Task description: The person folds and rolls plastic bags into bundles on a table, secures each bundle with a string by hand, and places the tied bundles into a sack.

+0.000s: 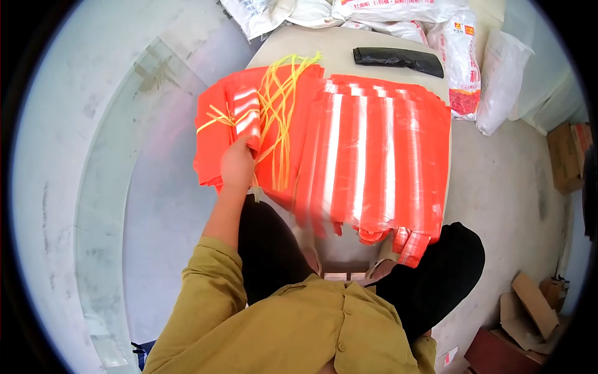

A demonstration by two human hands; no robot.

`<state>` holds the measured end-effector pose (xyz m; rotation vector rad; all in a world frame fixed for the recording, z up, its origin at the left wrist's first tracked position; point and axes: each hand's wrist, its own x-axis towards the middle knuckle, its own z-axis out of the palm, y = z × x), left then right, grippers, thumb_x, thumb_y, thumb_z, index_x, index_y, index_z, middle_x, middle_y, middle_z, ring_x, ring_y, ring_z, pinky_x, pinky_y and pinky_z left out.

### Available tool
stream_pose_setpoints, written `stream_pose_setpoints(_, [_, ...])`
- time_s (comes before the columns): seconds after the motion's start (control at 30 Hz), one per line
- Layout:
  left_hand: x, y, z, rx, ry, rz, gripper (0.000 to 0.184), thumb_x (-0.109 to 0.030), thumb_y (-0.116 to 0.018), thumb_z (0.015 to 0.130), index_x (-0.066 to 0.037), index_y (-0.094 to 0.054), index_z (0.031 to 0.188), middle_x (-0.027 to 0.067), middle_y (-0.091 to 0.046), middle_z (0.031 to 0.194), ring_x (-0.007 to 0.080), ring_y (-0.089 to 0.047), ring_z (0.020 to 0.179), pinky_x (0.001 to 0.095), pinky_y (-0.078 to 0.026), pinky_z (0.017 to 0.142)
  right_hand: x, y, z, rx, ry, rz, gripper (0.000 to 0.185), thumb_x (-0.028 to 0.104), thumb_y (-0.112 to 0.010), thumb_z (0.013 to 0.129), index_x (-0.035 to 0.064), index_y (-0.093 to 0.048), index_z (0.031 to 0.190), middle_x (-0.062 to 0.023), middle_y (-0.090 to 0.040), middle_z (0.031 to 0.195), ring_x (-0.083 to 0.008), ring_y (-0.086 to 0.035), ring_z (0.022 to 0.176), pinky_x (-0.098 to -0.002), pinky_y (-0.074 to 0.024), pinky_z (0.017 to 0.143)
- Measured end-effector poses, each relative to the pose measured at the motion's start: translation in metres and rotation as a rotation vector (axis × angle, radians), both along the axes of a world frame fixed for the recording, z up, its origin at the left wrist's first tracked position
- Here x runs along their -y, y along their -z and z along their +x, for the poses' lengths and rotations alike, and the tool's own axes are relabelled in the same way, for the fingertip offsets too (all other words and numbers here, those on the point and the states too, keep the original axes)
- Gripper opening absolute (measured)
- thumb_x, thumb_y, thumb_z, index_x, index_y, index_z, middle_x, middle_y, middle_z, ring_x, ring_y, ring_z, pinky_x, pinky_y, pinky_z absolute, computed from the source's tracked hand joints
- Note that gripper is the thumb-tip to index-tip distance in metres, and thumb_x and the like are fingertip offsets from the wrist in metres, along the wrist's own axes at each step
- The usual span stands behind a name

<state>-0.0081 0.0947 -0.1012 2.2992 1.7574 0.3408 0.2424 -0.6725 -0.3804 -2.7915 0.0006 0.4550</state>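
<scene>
My left hand (238, 163) is closed on the lower end of a rolled bundle of red plastic bags with white stripes (246, 112). A yellow tie (218, 118) runs around that bundle, its ends sticking up. Under it lie more folded red plastic bags (208, 149). Just right of the hand, a bunch of loose yellow ties (280, 118) is draped over the red plastic. A wide stack of red-and-white striped plastic bags (374, 149) covers the right part of the table, its near edge hanging over. My right hand is out of sight; only part of the right sleeve (425, 355) shows.
A black rolled plastic bundle (398, 60) lies on the far part of the table (293, 40). White printed sacks (458, 62) are piled behind it. Cardboard boxes (564, 159) stand at the right, with an opened carton (529, 311) lower down. A glass strip (103, 187) curves along the left.
</scene>
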Motion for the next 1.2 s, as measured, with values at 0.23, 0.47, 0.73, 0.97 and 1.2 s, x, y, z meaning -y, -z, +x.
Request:
stream_pose_setpoints(0.23, [-0.057,-0.038,-0.025,1.427,-0.171,0.029,0.031,-0.017,-0.043,0.112,-0.002,-0.059,0.134,0.0092,-0.066,0.127,0.0223,-0.067,0.111,0.0374,-0.060,0.093,-0.058,0.015,0.050,0.007,-0.071,0.183,0.056,0.032,-0.043,0.110,0.0033,-0.038,0.158,-0.0171,-0.043,0.160,-0.0342,-0.041,0.148,-0.0454,-0.0340,0.123])
stream_pose_setpoints(0.47, [-0.001,-0.100,0.001,1.389,0.044,0.105,0.030,-0.012,-0.040,0.112,-0.001,-0.058,0.133,0.0087,-0.065,0.126,0.0186,-0.065,0.114,0.0371,-0.058,0.095,-0.056,0.004,0.136,0.457,0.050,0.377,0.055,0.033,-0.041,0.112,0.0011,-0.038,0.158,-0.0167,-0.047,0.158,-0.0328,-0.045,0.146,-0.0444,-0.0360,0.123])
stream_pose_setpoints(0.73, [0.133,-0.075,0.062,0.796,0.582,0.225,0.033,0.000,-0.049,0.105,0.000,-0.064,0.134,0.0070,-0.068,0.110,0.0171,-0.065,0.095,0.0337,-0.055,0.087,-0.235,-0.235,0.103,0.271,0.043,1.229,0.047,0.031,-0.046,0.113,-0.0012,-0.052,0.146,-0.0176,-0.062,0.139,-0.0261,-0.060,0.129,-0.0398,-0.0472,0.112])
stream_pose_setpoints(0.97, [0.231,-0.014,0.078,0.511,1.221,0.116,0.032,-0.013,-0.071,0.092,-0.007,-0.068,0.124,0.0109,-0.071,0.117,0.0296,-0.070,0.110,0.0408,-0.058,0.087,-0.360,-0.228,-0.006,-0.984,0.071,1.549,0.054,0.042,-0.049,0.111,0.0045,-0.046,0.150,-0.0150,-0.063,0.140,-0.0244,-0.061,0.128,-0.0390,-0.0506,0.107])
stream_pose_setpoints(1.2, [0.237,-0.021,0.058,0.499,1.355,-0.301,0.048,-0.012,-0.073,0.090,-0.008,-0.062,0.136,0.0153,-0.062,0.141,0.0333,-0.060,0.134,0.0423,-0.054,0.102,-0.371,-0.227,-0.020,-0.844,0.141,1.629,0.045,0.009,-0.061,0.104,0.0013,-0.048,0.146,-0.0123,-0.063,0.136,-0.0205,-0.063,0.120,-0.0384,-0.0524,0.103])
